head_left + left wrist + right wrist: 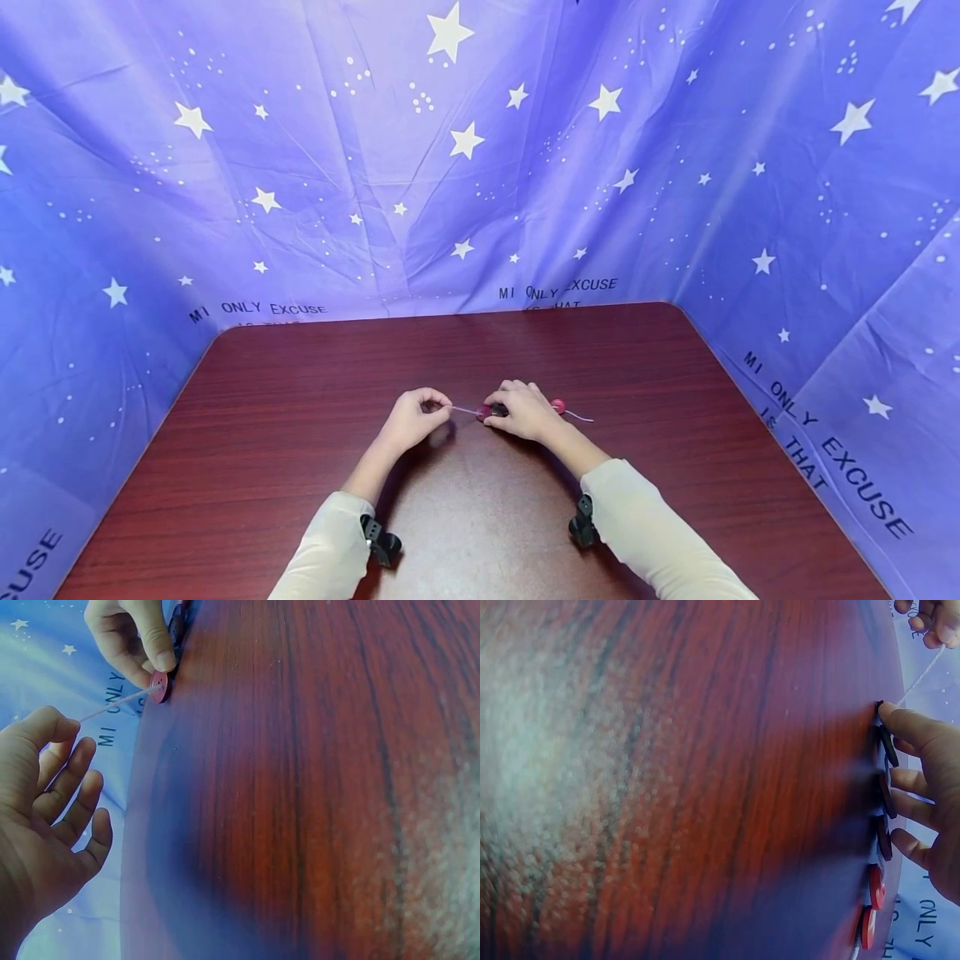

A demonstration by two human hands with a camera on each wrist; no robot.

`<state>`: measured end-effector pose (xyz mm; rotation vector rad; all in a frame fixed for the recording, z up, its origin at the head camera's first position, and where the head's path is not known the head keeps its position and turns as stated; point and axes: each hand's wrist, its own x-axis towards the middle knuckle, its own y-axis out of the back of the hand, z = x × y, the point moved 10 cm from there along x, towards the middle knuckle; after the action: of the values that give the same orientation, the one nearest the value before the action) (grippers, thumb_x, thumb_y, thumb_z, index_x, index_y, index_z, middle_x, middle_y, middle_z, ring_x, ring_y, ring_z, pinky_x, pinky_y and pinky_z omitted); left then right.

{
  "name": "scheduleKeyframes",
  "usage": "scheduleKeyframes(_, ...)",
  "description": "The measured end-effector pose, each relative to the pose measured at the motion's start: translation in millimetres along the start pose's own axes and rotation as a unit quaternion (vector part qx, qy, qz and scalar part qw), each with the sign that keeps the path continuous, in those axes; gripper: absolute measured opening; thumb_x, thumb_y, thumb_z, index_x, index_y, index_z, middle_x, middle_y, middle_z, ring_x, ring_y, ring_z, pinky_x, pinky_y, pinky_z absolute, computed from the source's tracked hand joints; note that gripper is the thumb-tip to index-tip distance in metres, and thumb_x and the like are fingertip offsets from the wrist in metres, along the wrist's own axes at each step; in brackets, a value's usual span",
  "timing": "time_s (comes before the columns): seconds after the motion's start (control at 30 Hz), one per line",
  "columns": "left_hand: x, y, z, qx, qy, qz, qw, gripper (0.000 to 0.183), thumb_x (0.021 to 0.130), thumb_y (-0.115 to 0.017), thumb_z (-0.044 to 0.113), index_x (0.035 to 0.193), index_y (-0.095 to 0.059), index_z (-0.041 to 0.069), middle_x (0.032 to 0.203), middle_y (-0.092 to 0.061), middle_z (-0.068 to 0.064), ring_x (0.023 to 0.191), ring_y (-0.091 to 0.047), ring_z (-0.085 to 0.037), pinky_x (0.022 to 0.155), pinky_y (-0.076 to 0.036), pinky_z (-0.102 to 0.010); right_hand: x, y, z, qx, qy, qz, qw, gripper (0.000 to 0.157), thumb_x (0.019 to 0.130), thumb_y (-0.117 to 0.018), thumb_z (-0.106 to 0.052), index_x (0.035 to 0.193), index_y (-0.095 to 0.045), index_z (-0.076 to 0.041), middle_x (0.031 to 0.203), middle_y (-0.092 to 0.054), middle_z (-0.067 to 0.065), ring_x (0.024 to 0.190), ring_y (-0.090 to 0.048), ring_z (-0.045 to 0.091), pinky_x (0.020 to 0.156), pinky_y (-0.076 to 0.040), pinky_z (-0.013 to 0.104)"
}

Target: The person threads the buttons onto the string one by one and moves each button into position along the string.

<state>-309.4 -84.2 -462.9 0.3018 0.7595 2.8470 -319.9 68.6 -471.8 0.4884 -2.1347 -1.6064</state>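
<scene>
Between thumb and index finger my left hand (414, 421) pinches the end of a pale string (116, 705), its other fingers loosely bent. The string runs taut to a round pinkish-red button (160, 686) with small holes. My right hand (521, 411) pinches this button at its edge between thumb and fingers. Behind it, several buttons sit along the string beneath the right hand: dark ones such as a dark button (886, 793), then a red button (876, 886) and another red button (867, 926). In the head view the right hand covers most of the row.
The work lies on a dark red wood-grain table (315, 367). A loose string tail (579, 416) trails to the right of the red buttons. Purple star-printed cloth (405, 167) hangs behind and at both sides. A black wrist camera (381, 540) is strapped to each sleeve.
</scene>
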Motion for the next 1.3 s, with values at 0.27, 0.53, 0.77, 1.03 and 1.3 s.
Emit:
scheduleKeyframes(0.27,-0.4,-3.7,-1.5,0.0,0.009,-0.013,0.9999,0.005,0.08,-0.064,0.007,0.083,-0.068,0.006,0.073,-0.066,-0.002,0.066,-0.054,-0.006,0.062,-0.045,-0.018,0,0.7,-1,0.005,-0.008,-0.003,1.0,0.032,0.081,-0.068,-0.042,0.104,-0.07,-0.02,0.091,-0.06,-0.004,0.091,-0.055,0.016,0.074,-0.037,0.032)
scheduleKeyframes(0.53,0.4,-4.4,-0.8,0.006,0.01,-0.019,0.9998,0.004,0.08,-0.065,0.007,0.083,-0.069,0.006,0.073,-0.066,-0.002,0.067,-0.055,-0.007,0.064,-0.045,-0.018,0,4.6,1,0.009,-0.012,0.005,1.0,0.033,0.081,-0.067,-0.046,0.102,-0.07,-0.02,0.095,-0.063,-0.002,0.095,-0.056,0.018,0.075,-0.039,0.034)
scheduleKeyframes(0.77,1.1,-3.5,-8.1,0.019,0.028,-0.019,0.9992,0.004,0.08,-0.066,0.008,0.082,-0.069,0.008,0.074,-0.065,0.001,0.068,-0.054,-0.006,0.065,-0.045,-0.018,-4,22.4,15,0.026,-0.013,0.026,0.999,0.032,0.084,-0.064,-0.042,0.104,-0.07,-0.017,0.098,-0.064,0.001,0.098,-0.057,0.022,0.081,-0.042,0.038)
scheduleKeyframes(1.03,0.9,-1.0,-12.4,0.023,0.04,-0.018,0.9988,0.004,0.08,-0.066,0.01,0.082,-0.069,0.01,0.073,-0.064,0.002,0.069,-0.054,-0.007,0.066,-0.045,-0.019,-19,44.4,49,0.022,-0.024,0.041,0.999,0.027,0.084,-0.067,-0.034,0.102,-0.07,-0.014,0.097,-0.065,0.003,0.096,-0.06,0.025,0.082,-0.045,0.044)
scheduleKeyframes(1.3,0.7,0.4,-13.3,0.044,0.035,-0.02,0.9982,0.005,0.08,-0.066,0.008,0.083,-0.069,0.008,0.075,-0.065,0.001,0.068,-0.053,-0.006,0.064,-0.045,-0.019,-40,56.2,89,0.05,-0.054,0.028,0.997,0.021,0.081,-0.07,-0.024,0.095,-0.071,-0.009,0.091,-0.066,0.004,0.087,-0.063,0.022,0.081,-0.049,0.041)
